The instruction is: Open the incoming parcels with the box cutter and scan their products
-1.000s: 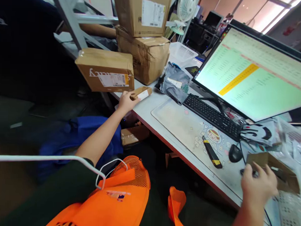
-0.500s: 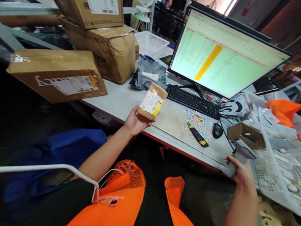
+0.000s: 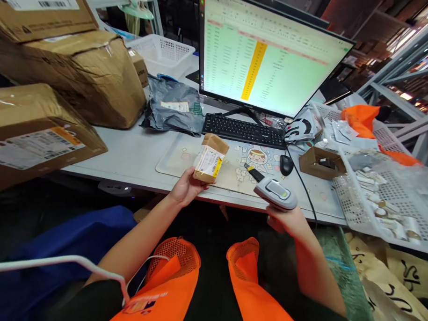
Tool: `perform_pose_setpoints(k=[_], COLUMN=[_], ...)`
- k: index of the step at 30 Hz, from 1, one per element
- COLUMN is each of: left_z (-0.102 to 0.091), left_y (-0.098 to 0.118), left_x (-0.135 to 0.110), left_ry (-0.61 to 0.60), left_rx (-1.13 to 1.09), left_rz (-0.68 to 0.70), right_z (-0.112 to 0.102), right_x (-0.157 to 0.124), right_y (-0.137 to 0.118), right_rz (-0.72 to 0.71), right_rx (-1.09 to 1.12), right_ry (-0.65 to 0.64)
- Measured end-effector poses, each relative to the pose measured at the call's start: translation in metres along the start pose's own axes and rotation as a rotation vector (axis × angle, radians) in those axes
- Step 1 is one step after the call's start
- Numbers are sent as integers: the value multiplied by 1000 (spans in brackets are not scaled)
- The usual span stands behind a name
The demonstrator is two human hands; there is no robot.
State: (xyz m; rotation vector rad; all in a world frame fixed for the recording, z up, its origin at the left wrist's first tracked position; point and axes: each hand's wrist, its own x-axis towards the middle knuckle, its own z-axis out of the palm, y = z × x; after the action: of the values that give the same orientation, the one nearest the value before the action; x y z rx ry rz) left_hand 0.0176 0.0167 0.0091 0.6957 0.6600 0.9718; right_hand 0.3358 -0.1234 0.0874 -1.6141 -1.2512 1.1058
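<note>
My left hand [image 3: 188, 187] grips a small brown cardboard box [image 3: 211, 159] from below, just over the desk's front edge. A white and yellow label on the box faces me. In my right hand [image 3: 284, 218] is a grey barcode scanner [image 3: 276, 193], its head tilted toward the box and my fingers wrapped round its handle. The two are apart. Behind the scanner a black and yellow utility knife [image 3: 255, 172] lies on the pale desk mat [image 3: 179, 161], partly covered by the scanner's head.
A monitor [image 3: 273, 59] stands behind a black keyboard [image 3: 243, 130]; a mouse [image 3: 286, 165] lies to their right. Large cartons [image 3: 83, 76] and a grey plastic mailer [image 3: 172, 105] are at left. An open small box [image 3: 322, 163] and a white basket [image 3: 360, 203] of small items sit at right.
My right hand has brought the scanner up and left from the desk's right front edge toward the box. My left hand still holds the box. The view has turned right.
</note>
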Motion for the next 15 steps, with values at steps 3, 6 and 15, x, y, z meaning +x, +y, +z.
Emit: perform_pose_setpoints(k=[3,6,15], left_z=[-30,-63,-102], left_y=[12,29,24], left_x=[-6,-11,-7], left_ry=[140,264,441], left_rx=[394,980,1599], left_rz=[200,510,749], right_z=[-51,-116,-153], right_x=[12,32,69], right_y=[25,59,90], right_rz=[139,277,129], right_rx=[-99,-48,-933], right_ry=[309,533,958])
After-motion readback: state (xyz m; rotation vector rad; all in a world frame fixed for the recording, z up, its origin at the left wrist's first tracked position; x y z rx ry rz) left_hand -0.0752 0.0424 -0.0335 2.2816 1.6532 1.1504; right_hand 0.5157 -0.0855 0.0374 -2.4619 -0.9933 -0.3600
